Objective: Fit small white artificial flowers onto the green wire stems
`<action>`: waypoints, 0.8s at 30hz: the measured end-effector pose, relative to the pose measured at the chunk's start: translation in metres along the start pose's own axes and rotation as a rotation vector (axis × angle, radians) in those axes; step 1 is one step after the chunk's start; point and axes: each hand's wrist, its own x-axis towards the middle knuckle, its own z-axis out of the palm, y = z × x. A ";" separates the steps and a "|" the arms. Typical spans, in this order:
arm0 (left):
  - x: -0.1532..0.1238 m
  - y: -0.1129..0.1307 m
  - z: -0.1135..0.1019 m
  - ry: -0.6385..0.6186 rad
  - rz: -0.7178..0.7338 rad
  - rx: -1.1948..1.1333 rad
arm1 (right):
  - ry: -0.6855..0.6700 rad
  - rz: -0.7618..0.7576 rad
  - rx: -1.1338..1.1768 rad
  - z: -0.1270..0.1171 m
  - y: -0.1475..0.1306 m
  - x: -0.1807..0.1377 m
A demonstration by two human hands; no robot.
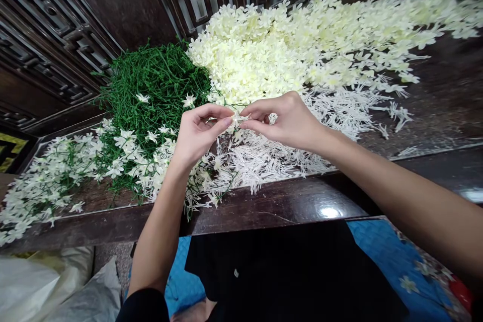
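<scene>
My left hand (pixel 198 131) and my right hand (pixel 285 118) meet above a dark wooden table (pixel 287 204), fingertips pinched together on a small white artificial flower piece (pixel 237 118). Under them lies a spread of thin white plastic stamen pieces (pixel 271 156). Behind is a large heap of cream artificial petals (pixel 302 45). To the left sits a tangle of green plastic stems (pixel 154 80), and finished stems with white flowers (pixel 49 176) trail along the table's left part.
A carved dark wooden screen (pixel 56 25) rises behind the table. White plastic bags (pixel 49 287) lie on the floor at lower left. A blue flowered cloth (pixel 400 261) and my dark-clothed lap are below the table's front edge.
</scene>
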 end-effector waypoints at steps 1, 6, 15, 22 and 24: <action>0.000 0.000 0.000 0.020 0.000 0.002 | -0.024 0.036 -0.016 -0.001 0.000 0.000; 0.001 -0.001 0.002 0.005 0.019 -0.018 | -0.053 0.052 -0.027 -0.001 -0.002 0.001; -0.001 0.002 0.005 -0.052 0.006 -0.035 | -0.085 0.108 0.232 0.004 -0.012 -0.001; 0.000 0.002 0.006 0.002 0.014 -0.016 | -0.062 0.131 0.222 -0.004 -0.012 0.001; 0.000 0.000 0.006 0.049 0.009 -0.059 | -0.050 0.160 0.225 -0.004 -0.012 0.001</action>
